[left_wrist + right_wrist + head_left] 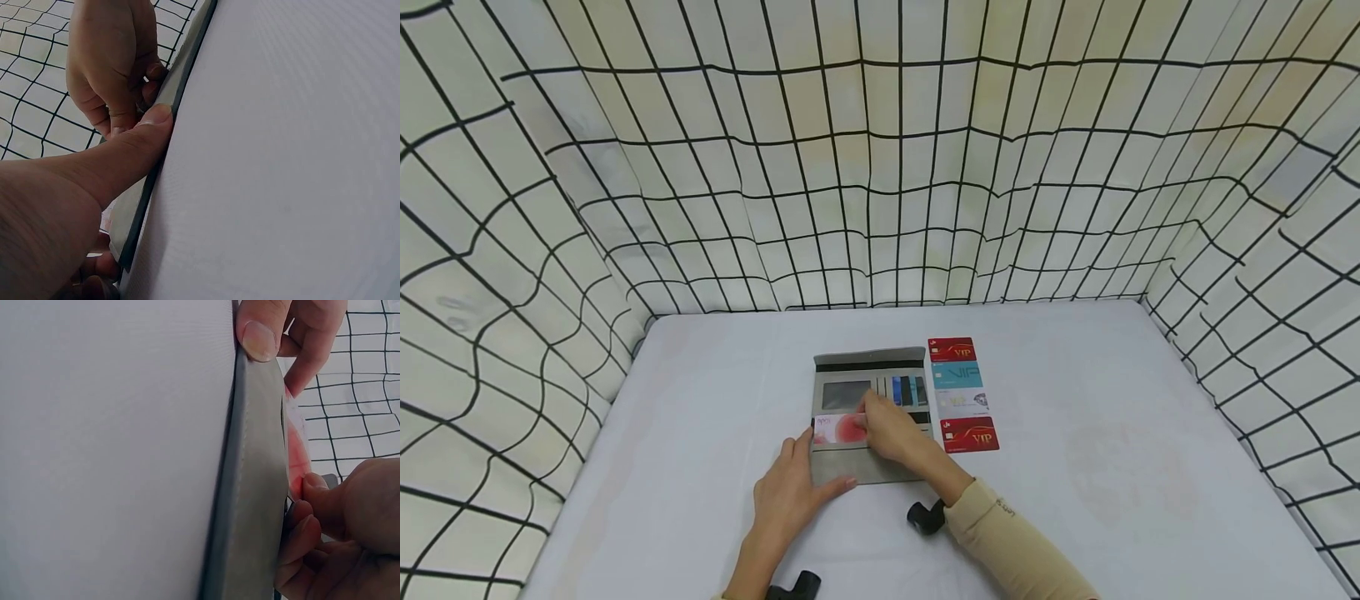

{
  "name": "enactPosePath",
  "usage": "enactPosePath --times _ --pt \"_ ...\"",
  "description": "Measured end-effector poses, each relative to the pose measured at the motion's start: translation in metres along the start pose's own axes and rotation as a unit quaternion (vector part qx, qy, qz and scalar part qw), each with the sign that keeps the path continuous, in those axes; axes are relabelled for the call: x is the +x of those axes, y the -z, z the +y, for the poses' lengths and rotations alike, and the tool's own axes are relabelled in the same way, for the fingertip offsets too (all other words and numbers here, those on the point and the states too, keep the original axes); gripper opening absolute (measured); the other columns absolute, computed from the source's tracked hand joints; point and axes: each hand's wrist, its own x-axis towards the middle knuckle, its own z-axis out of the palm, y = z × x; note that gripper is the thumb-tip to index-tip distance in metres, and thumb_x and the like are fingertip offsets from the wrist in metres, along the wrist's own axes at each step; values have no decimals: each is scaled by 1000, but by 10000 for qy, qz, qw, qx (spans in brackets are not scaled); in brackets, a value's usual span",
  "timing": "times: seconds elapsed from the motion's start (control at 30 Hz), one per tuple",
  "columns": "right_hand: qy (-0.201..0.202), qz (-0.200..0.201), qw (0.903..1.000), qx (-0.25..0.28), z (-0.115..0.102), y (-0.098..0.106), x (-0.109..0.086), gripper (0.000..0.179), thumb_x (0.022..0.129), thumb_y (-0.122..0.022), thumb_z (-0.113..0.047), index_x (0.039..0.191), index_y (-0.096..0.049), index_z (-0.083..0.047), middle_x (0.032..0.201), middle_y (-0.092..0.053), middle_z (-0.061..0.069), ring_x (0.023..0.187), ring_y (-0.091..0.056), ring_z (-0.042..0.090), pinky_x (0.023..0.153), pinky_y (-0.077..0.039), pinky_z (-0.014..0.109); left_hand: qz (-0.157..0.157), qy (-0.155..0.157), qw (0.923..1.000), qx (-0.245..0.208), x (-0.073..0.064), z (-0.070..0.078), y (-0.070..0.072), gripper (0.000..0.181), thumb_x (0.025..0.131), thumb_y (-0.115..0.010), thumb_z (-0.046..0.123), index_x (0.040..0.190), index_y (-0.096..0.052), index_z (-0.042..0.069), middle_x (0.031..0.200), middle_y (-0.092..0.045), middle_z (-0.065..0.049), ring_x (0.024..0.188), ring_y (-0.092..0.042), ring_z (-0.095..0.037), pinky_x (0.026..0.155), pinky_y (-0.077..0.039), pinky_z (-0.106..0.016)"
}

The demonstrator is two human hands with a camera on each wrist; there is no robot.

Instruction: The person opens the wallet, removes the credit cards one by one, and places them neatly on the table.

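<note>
An unfolded grey wallet lies on the white table, with a clear window and card slots showing blue and dark cards. My right hand pinches the right end of a pink-and-white card, which lies across the wallet's lower left part. The card's red part shows between thumb and fingers in the right wrist view. My left hand grips the wallet's near left corner, thumb on the near edge and fingers at the left side. The card's lower edge sits along the wallet's lower flap; how deep it is tucked is hidden.
To the right of the wallet, a column of cards runs away from me: a red VIP card, a white card, a blue card and another red card. Black grid netting surrounds the white table.
</note>
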Motion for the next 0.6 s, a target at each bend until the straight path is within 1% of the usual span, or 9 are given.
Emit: enactPosePath --times 0.23,0.5,0.6 --pt "-62 90 9994 327 2 0 1 16 103 -57 -20 114 -54 -9 95 -63 4 81 -56 13 69 -50 23 -38 18 10000 -11 1 -1 -1 104 67 -85 61 143 -48 1 105 -57 -12 77 -58 -22 53 -44 -35" --pt "-60 136 9971 743 3 2 -1 15 104 -55 -20 114 -52 -9 100 -64 6 85 -59 13 73 -54 24 -109 72 9999 -62 0 1 0 103 68 -84 61 143 -48 0 105 -57 -12 77 -57 -21 54 -44 -33" --pt "-64 194 9954 936 4 3 -2 14 105 -53 -19 114 -52 -9 102 -65 8 83 -59 14 72 -55 25 -114 78 9999 -73 0 1 0 103 68 -84 61 143 -49 0 105 -57 -12 77 -57 -20 53 -44 -32"
